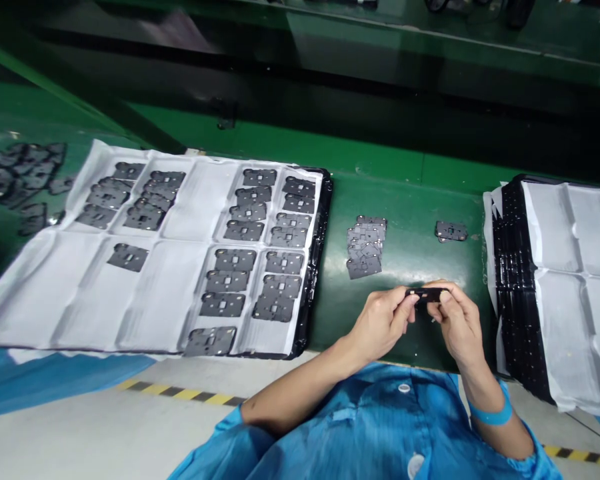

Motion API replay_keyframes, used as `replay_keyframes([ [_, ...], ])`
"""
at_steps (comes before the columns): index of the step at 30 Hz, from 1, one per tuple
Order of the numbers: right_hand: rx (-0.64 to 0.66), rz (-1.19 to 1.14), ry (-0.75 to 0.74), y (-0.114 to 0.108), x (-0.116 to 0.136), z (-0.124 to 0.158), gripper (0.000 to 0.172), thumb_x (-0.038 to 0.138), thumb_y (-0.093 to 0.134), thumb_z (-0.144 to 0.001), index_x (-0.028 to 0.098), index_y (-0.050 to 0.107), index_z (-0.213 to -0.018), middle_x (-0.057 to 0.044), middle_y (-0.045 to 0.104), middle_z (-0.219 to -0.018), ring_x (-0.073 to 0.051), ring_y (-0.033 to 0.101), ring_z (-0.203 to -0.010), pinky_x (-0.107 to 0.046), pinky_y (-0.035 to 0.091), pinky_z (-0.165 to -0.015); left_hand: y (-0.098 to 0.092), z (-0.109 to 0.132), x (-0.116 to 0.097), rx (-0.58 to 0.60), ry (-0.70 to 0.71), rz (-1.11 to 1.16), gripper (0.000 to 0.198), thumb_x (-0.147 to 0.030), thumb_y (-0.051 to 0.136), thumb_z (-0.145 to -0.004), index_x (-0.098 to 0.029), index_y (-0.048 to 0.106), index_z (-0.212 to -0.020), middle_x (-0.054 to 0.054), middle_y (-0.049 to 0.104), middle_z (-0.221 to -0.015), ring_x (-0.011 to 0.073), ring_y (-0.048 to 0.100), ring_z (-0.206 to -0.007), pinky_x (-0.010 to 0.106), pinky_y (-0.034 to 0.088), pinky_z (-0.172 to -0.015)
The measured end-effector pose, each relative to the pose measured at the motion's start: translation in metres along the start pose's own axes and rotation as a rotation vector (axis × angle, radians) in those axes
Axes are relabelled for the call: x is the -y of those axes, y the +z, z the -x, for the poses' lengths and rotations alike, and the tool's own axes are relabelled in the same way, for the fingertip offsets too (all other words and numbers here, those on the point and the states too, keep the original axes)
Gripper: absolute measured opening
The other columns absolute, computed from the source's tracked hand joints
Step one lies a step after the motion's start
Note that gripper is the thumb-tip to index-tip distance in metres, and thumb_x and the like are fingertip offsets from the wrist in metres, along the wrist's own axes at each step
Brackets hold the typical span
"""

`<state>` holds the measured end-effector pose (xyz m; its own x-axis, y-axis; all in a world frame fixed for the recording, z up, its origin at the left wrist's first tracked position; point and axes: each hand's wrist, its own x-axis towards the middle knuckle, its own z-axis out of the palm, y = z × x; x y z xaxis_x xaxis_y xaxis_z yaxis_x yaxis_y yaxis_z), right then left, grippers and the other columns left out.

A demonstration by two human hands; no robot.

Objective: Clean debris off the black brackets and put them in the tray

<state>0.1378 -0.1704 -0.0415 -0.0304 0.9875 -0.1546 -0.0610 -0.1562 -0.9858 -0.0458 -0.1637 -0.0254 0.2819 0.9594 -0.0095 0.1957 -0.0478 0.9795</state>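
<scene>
Between my two hands, close to the table's front edge, a small flat black plate (425, 294) is held nearly edge-on. My left hand (383, 323) pinches its left end between thumb and fingers. Its right end is gripped by my right hand (457, 320), thumb on top. Just beyond my left hand lies an overlapping stack of similar dark plates (365, 247) on the green tabletop. Farther right, beyond my right hand, are a couple more plates (451, 231), one partly over the other.
To the left, a white-lined compartment tray (180, 267) holds several dark plates. More plates (25, 170) lie loosely heaped at the far left. A tall stack of black trays with white lining (523, 287) stands at right. A green post (80, 87) slants across the upper left.
</scene>
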Motion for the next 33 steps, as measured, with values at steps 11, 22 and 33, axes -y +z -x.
replay_keyframes([
  [11, 0.092, 0.126, -0.07, -0.003, 0.003, 0.002, 0.027, 0.026, 0.054, -0.108, 0.025, 0.074, -0.125, 0.001, 0.063, -0.084, -0.013, 0.054, -0.067, -0.028, 0.044, -0.064, -0.001, -0.004, -0.001, 0.02, -0.096, 0.103, 0.04, -0.036, 0.046, -0.112, -0.02, 0.057, -0.076, -0.005, 0.058, -0.056, 0.0094, 0.057, -0.048, 0.021, 0.044, -0.059],
  [22, 0.034, 0.391, -0.251, 0.007, 0.021, 0.006, 0.019, 0.029, 0.057, -0.111, 0.023, 0.076, -0.111, -0.003, 0.069, -0.096, -0.012, 0.057, -0.067, -0.024, 0.048, -0.059, -0.005, -0.008, -0.009, 0.025, -0.166, 0.186, 0.04, -0.034, 0.037, -0.108, -0.021, 0.053, -0.073, -0.004, 0.054, -0.054, 0.0115, 0.052, -0.049, 0.025, 0.044, -0.063],
  [33, 0.069, 0.425, -0.357, 0.003, 0.02, 0.007, 0.021, 0.021, 0.057, -0.111, 0.024, 0.077, -0.117, -0.007, 0.072, -0.106, -0.016, 0.068, -0.084, -0.026, 0.056, -0.069, -0.006, -0.007, -0.003, 0.081, -0.157, 0.295, 0.048, -0.049, 0.038, -0.11, -0.022, 0.047, -0.071, -0.005, 0.048, -0.054, 0.0098, 0.045, -0.046, 0.024, 0.038, -0.054],
])
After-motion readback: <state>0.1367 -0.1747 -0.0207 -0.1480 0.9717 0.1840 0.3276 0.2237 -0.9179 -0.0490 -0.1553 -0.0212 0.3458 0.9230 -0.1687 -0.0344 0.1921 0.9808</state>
